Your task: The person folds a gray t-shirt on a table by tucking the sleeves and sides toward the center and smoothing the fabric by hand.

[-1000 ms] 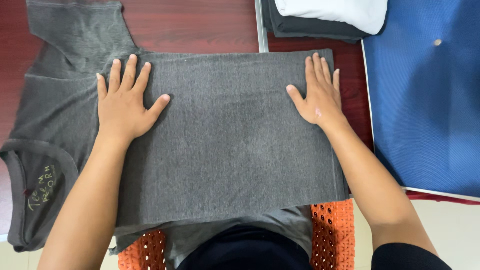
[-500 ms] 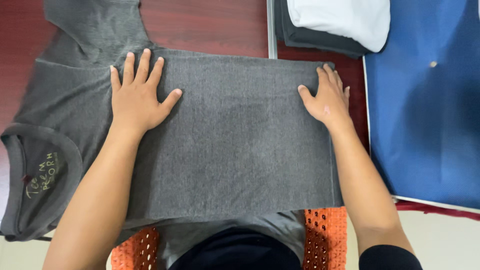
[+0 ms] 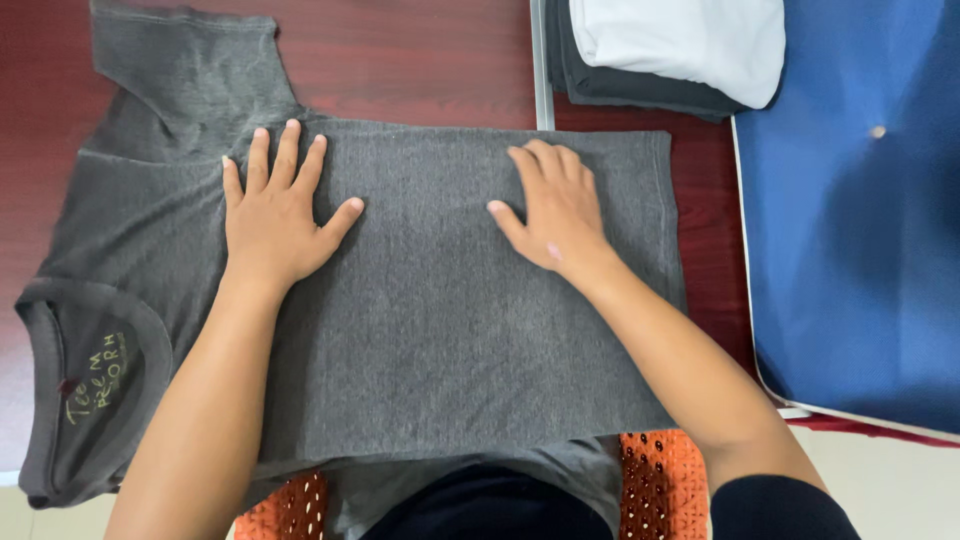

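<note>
Folded grey t-shirt [image 3: 440, 300] lies across the dark red desk [image 3: 400, 55], collar off to my left. I'd press evenly so no crease bunches up. Left hand [image 3: 275, 215] is flat with fingers fanned near the sleeve; right hand [image 3: 555, 205] lies palm-down mid-panel, fingers close together, both forearms angled inward.

- Dark reddish wood-grain tabletop [image 3: 400, 60], bare along the far edge.
- Grey t-shirt [image 3: 430, 300] spread flat on it, body folded over, collar off to the left, one sleeve toward the far left corner.
- Stack of folded clothes [image 3: 660, 60] at the far edge, white piece over dark ones.
- Blue mat [image 3: 860, 250] covering the right side, just beside the shirt's hem.
</note>
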